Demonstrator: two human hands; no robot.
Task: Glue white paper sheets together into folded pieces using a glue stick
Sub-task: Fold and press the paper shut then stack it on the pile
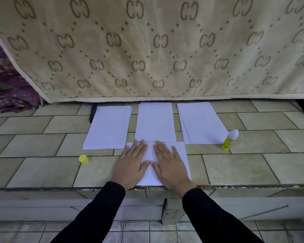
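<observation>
A white folded sheet [181, 155] lies at the near edge of the tiled ledge. My left hand [132, 163] and my right hand [168, 163] press flat on it side by side, fingers straight, thumbs nearly touching. Behind it lie three stacks of white paper: a left stack [109, 128], a middle stack [154, 121] and a right stack [201, 122]. The uncapped yellow glue stick [229, 139] stands upright to the right of the right stack. Its yellow cap [84, 159] lies on the tiles to the left of my hands.
A beige patterned blanket [156, 50] hangs as a wall right behind the stacks. Purple fabric [5, 85] sits at the far left. The ledge's front edge [235, 186] drops to a lower tiled floor. Bare tiles extend left and right of the papers.
</observation>
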